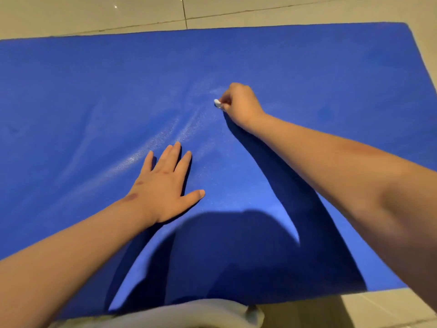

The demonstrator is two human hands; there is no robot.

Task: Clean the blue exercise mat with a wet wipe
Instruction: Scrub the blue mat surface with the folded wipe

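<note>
Blue exercise mat (pixel 307 67): lies flat on a pale tiled floor (pixel 94 13), directly in front of and beneath both hands. The long axis runs left to right across the view. The mat's far and near long edges are both in sight, as is its right short end; its left end runs out of frame.

Wet wipe (pixel 217 103): small white wad at mid-mat, somewhat toward the far edge. Only a bit shows past the fingers.

Right hand (pixel 240 102): fingers curled, pinching the wipe against the mat surface. The arm reaches in over the mat's near right corner. This is the working hand, and it lies deeper onto the mat than the left.

Left hand (pixel 165 185): flat, palm down, fingers straight and spread, holding nothing. It rests on the mat nearer the near edge and to the left of the wipe, and is judged a brace.

Damp streaks (pixel 165 143): pale sheen running diagonally across the mat's middle and left, judged already wiped.

Open room: bare mat lies beyond the wipe to the far edge and rightward to the short end. That right part looks matte, and is judged not yet wiped. A stroke drawn near-left would meet the left hand.

Also present: the person's shadow on the mat's near middle, and pale clothing (pixel 201 313) at the near edge.
</note>
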